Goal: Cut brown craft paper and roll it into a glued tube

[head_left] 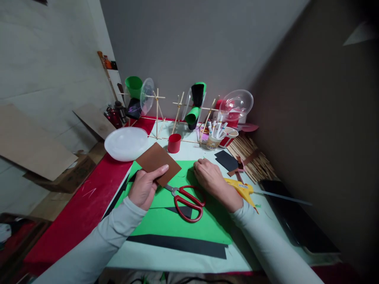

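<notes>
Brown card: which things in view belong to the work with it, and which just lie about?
Likely belonging:
- brown card, in the left hand
- scissors, beside it
- green sheet, below
- glue gun, perhaps

Probably lying about:
- cardboard box
- cardboard sheet near the wall

Setting: craft corner of a room; home or workshop, cannot tell. Evidence, placed from the green sheet (210,230): scissors (175,191) on top; yellow glue gun (244,190) at right; cup of pens (213,143) and stick frame (157,120) behind; stick bundle (262,169) right-rear; cardboard box (66,180) well left.
</notes>
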The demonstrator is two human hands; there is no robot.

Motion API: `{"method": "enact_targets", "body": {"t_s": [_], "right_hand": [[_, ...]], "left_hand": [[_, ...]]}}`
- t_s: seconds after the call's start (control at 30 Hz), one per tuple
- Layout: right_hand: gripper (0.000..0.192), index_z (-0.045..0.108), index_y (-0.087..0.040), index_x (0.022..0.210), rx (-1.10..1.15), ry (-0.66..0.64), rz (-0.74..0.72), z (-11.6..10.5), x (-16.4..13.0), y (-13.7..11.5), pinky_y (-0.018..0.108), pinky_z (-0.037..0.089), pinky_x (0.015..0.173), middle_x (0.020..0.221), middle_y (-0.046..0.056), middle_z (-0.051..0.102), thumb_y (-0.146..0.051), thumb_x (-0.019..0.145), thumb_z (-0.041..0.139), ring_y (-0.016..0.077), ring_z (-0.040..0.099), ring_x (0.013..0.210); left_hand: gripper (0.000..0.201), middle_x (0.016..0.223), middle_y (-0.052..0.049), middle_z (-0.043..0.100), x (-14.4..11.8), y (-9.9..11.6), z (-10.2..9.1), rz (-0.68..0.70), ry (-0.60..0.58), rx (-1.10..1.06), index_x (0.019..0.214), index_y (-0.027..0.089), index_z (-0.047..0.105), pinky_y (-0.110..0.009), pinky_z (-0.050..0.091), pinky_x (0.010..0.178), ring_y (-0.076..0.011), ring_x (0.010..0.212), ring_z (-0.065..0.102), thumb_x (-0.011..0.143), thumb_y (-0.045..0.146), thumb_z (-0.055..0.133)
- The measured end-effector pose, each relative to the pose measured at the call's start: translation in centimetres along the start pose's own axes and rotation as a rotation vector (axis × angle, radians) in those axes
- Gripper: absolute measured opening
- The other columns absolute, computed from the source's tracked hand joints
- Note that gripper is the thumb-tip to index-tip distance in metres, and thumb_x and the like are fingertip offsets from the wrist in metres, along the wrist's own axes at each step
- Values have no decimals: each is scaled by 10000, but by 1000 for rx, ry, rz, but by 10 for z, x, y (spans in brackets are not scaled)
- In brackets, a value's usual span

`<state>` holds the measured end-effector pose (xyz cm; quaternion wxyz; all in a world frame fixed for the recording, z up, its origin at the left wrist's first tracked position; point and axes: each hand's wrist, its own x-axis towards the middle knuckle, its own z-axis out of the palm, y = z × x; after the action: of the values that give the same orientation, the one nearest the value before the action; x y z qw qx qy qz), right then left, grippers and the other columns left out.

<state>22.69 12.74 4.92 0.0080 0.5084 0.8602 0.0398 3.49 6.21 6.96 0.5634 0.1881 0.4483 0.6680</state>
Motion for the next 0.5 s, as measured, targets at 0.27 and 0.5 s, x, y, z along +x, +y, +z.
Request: {"method": "enact_targets", "body": {"t_s": [0.27,0.5], "right_hand": [[241,639,-133,1151,27,21,103,-22,7,6,360,565,784,1047,72,689,-314,995,602,189,673,885],[78,624,-180,827,113,57,103,-66,-130,32,280,386,611,750,66,644,-253,856,623,181,576,687]], "left_hand": [[374,916,-60,817,6,-2,-2,29,3,-20,905,123,774,-254,615,852,-215,973,752,560,76,910],[357,900,-53,815,1,4,1,15,-11,-64,923,127,775,-242,613,810,-202,937,745,588,54,876]]}}
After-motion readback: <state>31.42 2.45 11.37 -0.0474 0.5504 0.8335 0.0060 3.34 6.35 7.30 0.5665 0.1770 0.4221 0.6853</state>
